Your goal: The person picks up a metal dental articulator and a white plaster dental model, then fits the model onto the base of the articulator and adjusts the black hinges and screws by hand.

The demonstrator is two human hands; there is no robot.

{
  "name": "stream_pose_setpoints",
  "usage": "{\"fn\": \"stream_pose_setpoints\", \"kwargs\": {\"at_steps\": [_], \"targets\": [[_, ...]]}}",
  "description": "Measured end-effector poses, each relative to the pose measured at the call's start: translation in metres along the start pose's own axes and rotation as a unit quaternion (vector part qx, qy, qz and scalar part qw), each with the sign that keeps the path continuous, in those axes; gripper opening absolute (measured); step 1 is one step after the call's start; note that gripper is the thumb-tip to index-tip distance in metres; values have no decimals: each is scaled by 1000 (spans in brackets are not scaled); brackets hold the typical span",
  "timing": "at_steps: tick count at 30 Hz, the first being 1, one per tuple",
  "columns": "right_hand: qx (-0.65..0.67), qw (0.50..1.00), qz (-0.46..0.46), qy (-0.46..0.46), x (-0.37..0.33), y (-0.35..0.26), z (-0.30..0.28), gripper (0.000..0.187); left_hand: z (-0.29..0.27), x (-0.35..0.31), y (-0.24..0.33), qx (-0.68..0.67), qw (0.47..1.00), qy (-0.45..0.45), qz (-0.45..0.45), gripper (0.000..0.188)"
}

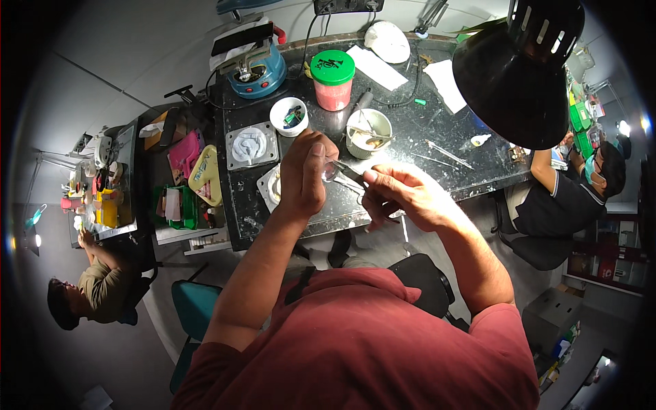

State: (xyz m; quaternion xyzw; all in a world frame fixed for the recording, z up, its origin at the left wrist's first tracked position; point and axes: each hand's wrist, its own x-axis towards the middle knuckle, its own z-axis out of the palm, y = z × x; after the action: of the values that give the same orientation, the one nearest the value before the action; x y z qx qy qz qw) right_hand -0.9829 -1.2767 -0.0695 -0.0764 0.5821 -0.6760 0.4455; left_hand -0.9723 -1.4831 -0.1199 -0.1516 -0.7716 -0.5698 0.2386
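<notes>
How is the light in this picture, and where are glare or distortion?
Head view: the black lamp shade lights the dark worktop, with glare near the left hand and right hand; corners fall black, and fisheye bends the worktop's edges.

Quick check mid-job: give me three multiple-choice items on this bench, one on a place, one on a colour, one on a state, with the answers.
1. Where is the black lamp?
A. Over the bench's right part
B. On the floor
C. Behind the blue machine

2. What colour is the jar lid?
A. Red
B. Green
C. White

3. What is the right hand doing?
A. Resting flat on the bench
B. Gripping a thin dark tool
C. Hanging open and empty

Answers: 1 A, its shade hangs above the bench at right. 2 B, the lid on the pink jar is green. 3 B, its fingers pinch the tool toward the small piece in the left hand.
</notes>
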Motion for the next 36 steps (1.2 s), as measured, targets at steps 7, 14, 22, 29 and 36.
{"fn": "stream_pose_setpoints", "kwargs": {"at_steps": [7,14,22,29,36], "targets": [[8,1000,0,-18,3,1,-3,34,-2,3,-4,-9,1000,-18,-3,36],[1,1000,-1,-12,9,-4,-2,34,-1,5,-10,-8,1000,-2,-2,40],[28,1000,12,-3,13,5,-6,35,-6,4,-14,-27,997,-49,-45,38],[50,999,18,7,11,9,-1,38,-2,-10,-25,-122,984,-9,-130,42],[172,978,5,115,17,44,-7,41,-6,-41,-30,-271,935,-22,-227,30]]}}
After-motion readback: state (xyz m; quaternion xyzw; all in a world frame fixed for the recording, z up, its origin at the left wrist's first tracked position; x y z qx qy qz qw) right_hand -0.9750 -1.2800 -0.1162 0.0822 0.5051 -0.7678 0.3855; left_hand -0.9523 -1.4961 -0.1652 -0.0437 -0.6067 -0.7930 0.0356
